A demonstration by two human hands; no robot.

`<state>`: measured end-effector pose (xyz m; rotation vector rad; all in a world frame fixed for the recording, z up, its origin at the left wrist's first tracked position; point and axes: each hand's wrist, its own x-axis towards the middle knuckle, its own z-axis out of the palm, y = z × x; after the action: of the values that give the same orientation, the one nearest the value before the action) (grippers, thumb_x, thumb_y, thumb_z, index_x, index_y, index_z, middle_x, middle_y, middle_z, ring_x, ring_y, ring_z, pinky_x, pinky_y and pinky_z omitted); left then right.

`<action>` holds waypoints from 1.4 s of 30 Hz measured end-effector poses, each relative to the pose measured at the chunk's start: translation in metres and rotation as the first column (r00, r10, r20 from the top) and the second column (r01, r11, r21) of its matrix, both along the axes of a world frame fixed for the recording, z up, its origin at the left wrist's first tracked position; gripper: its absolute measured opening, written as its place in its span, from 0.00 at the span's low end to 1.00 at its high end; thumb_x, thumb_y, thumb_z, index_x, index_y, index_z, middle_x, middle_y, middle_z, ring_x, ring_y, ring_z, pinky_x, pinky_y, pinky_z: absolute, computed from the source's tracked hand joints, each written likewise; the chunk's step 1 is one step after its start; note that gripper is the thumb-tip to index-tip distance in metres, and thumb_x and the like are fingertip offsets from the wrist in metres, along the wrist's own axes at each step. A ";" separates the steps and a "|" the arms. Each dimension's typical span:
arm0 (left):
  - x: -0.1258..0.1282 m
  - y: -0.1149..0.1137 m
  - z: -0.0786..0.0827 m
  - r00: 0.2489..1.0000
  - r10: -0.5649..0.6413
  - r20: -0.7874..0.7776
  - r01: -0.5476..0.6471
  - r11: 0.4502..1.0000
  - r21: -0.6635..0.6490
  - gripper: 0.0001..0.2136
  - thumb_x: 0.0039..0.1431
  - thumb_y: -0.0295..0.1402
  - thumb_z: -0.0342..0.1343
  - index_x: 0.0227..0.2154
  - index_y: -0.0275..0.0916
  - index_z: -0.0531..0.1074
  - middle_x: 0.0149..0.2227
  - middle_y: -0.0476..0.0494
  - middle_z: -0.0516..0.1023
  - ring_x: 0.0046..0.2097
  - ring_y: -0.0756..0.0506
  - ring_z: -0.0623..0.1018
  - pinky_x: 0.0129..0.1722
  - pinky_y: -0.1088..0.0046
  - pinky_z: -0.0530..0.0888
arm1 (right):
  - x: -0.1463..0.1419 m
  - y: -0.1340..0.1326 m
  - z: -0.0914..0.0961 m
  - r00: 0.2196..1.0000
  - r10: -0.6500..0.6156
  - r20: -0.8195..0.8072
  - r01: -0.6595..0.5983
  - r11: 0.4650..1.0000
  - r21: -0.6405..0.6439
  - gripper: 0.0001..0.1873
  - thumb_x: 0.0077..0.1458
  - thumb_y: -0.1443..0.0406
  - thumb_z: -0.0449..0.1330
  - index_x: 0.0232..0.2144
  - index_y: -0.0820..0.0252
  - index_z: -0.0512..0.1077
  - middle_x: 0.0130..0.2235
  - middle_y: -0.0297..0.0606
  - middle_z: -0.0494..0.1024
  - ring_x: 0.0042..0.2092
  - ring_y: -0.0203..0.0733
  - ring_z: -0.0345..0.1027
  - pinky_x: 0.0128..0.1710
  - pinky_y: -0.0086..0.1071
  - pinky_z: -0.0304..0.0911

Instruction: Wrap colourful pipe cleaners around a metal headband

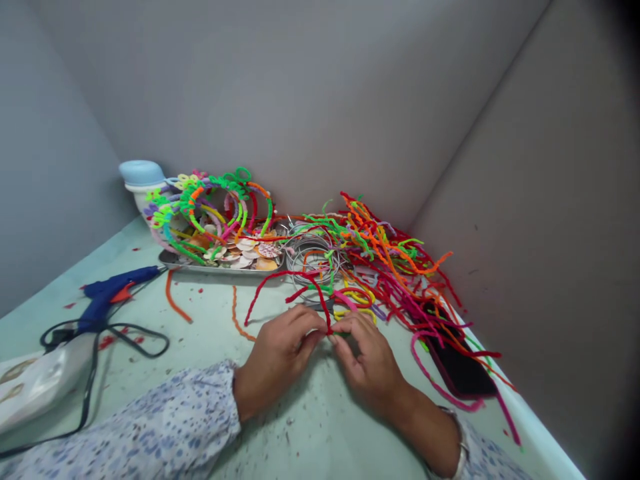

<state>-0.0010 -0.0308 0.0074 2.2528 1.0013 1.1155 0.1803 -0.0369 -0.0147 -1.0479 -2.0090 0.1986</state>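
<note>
My left hand (280, 353) and my right hand (367, 357) meet at the middle of the pale green table (310, 427). Both pinch a red pipe cleaner (300, 283) at one spot between the fingertips; its loose ends arch up and away to the left. Just beyond my fingers lie yellow and pink pipe cleaner loops (356, 298) and a coil of grey wire (313, 253). A big loose heap of coloured pipe cleaners (390, 257) spreads to the right.
A metal tray (220, 267) at the back holds shells and pipe-cleaner hoops (215, 203). A blue glue gun (113, 293) with black cable lies left, beside a white power strip (40, 383). A dark phone (457, 367) lies right. Grey walls enclose the corner.
</note>
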 end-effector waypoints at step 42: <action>-0.002 0.000 0.003 0.911 0.115 -0.396 -0.042 0.981 0.189 0.08 0.62 0.25 0.47 0.38 0.39 0.70 0.35 0.46 0.73 0.37 0.46 0.72 0.35 0.71 0.69 | 0.001 0.002 0.001 0.994 0.039 0.099 -0.046 0.997 0.068 0.05 0.57 0.72 0.52 0.36 0.60 0.66 0.33 0.41 0.71 0.37 0.46 0.64 0.39 0.42 0.59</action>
<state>-0.0033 -0.0309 0.0102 2.6821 1.2007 0.8057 0.1815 -0.0347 -0.0139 -0.9874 -2.1117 0.1003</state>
